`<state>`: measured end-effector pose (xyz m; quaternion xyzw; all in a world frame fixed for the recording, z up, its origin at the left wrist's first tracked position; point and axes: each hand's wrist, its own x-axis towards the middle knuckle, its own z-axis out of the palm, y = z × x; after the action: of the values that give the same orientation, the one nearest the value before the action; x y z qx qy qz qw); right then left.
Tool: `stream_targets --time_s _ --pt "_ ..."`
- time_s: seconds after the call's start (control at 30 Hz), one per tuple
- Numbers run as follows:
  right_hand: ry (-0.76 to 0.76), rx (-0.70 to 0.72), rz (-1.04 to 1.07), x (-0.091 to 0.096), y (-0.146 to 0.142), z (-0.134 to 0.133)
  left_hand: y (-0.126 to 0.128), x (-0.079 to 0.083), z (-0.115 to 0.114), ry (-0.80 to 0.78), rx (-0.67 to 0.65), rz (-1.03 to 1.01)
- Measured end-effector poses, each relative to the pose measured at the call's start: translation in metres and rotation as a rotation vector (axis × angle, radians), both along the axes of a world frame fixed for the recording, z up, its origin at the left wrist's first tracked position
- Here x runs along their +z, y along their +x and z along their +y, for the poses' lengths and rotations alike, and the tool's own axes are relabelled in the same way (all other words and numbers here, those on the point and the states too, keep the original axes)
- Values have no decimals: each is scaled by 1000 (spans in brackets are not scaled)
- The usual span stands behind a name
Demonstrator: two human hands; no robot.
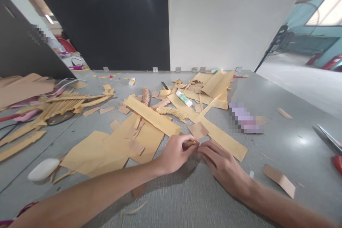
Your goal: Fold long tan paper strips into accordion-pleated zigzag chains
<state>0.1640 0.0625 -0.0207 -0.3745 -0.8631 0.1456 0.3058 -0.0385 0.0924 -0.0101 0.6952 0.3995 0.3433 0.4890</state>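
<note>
- Head view: before me, the left hand's (175,153) fingers grasp a small tan paper piece (190,143) over the gray tabletop (203,199).
- The right hand's (223,160) fingers bend just beside it; whether they grip, I cannot tell.
- Beyond lies a glue stick (184,98).

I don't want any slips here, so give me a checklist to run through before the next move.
1. Left hand holds the small tan paper piece: ok.
2. Right hand grips it too: cannot tell; the contact is unclear.
3. Red-handled metal scissors clear of both hands: ok, at the right edge.
4. Slim black-and-yellow cutter-like tool has its blade retracted: cannot tell, too small.
5. White-and-green cylindrical glue stick in sight: ok, beyond the hands.
6. Grey tabletop free of scraps: not ok.
</note>
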Motion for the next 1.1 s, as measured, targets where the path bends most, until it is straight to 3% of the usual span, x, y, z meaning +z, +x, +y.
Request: stream_targets --time_s 0.13,0.33,0.6,0.9,1.1 --pt "-137 -127 122 3 -3 4 1 1 0 -36 -28 -52" --pt "-202 -259 228 0 -1 7 2 3 0 -168 -89 -192" --pt "-265 -284 238 4 -2 9 1 -2 7 -246 -68 -243" --pt "-477 -217 361 5 0 16 1 -3 11 -292 -87 -278" --pt "-488 -196 380 8 1 19 3 -5 10 -297 -58 -334"
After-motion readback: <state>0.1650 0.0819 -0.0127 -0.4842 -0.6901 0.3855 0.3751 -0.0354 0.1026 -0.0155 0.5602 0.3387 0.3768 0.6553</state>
